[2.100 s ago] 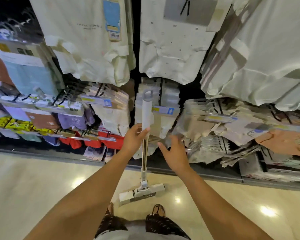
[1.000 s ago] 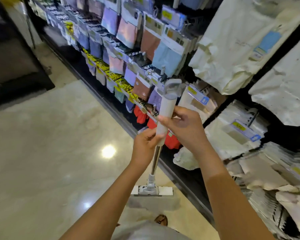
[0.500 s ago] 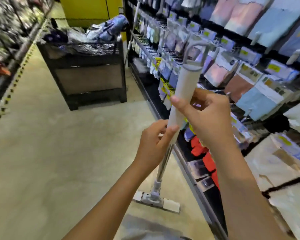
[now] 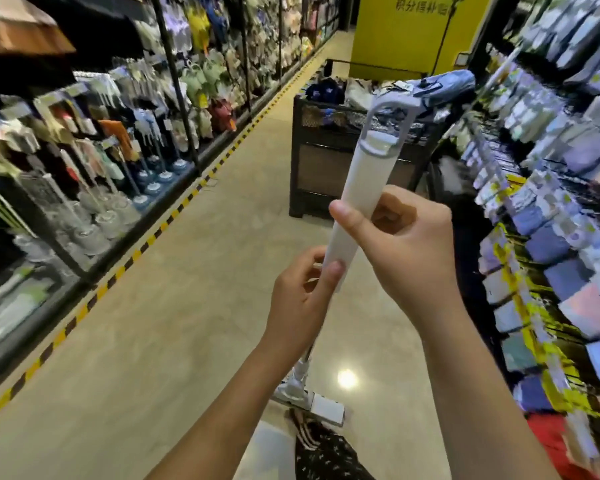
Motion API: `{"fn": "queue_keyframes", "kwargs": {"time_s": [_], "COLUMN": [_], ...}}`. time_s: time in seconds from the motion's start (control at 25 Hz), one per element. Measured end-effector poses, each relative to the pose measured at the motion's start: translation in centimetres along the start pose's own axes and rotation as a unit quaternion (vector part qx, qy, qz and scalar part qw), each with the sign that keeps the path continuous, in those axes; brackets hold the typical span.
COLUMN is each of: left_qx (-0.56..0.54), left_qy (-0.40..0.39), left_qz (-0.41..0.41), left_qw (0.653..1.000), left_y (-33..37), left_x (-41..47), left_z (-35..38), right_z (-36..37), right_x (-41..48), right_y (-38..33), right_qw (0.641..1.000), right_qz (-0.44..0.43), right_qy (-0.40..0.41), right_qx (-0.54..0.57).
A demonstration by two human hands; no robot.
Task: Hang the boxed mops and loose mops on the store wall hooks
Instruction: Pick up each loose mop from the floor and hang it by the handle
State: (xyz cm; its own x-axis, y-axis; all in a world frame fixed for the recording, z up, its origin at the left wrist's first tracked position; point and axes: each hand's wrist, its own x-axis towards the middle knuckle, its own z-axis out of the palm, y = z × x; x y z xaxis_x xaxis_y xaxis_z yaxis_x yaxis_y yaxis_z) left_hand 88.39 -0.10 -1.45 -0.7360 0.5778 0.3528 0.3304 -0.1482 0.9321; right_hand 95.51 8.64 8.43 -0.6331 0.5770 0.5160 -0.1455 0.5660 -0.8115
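I hold a loose mop upright in the aisle. Its white handle (image 4: 361, 199) ends in a grey hanging loop (image 4: 390, 128) at the top, and its flat white head (image 4: 312, 401) hangs near the floor by my feet. My left hand (image 4: 300, 299) grips the lower end of the white handle sleeve. My right hand (image 4: 402, 251) is wrapped around the handle just above it. Other mops and brushes (image 4: 118, 174) hang or stand on the left store wall.
A dark display bin (image 4: 329, 168) piled with goods stands in the aisle ahead. Shelves of packaged cloths (image 4: 551, 202) line the right side. A yellow-black floor stripe (image 4: 125, 265) runs along the left racks. A yellow pillar (image 4: 413, 32) rises at the back.
My view has swung left from the cloth shelves to look down the aisle. My right hand, free at first, has closed on the mop handle; both hands keep holding it.
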Motion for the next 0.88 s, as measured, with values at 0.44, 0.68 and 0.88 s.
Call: {"fn": "queue_keyframes", "kwargs": {"time_s": [0.44,0.68,0.88], "left_qx": [0.080,0.128,0.124], "left_qy": [0.253,0.407,0.512], "left_qz": [0.012,0.004,0.006], "left_qw": [0.964,0.905,0.850], "left_y": [1.8,2.2,2.7], "left_x": [14.0,15.5,14.5], "left_z": [-5.4,-10.4,-14.8], "right_z": [8.6,17.7,24.5], "right_x": [18.5,21.3,20.4], "right_y": [1.0,-0.8,-3.9], "right_qw": [0.953,0.885,0.821], "right_qz": [-0.088,-0.115,-0.094], "right_qy": [-0.199,-0.341,-0.446], "right_qx": [0.211,0.296,0.345]}}
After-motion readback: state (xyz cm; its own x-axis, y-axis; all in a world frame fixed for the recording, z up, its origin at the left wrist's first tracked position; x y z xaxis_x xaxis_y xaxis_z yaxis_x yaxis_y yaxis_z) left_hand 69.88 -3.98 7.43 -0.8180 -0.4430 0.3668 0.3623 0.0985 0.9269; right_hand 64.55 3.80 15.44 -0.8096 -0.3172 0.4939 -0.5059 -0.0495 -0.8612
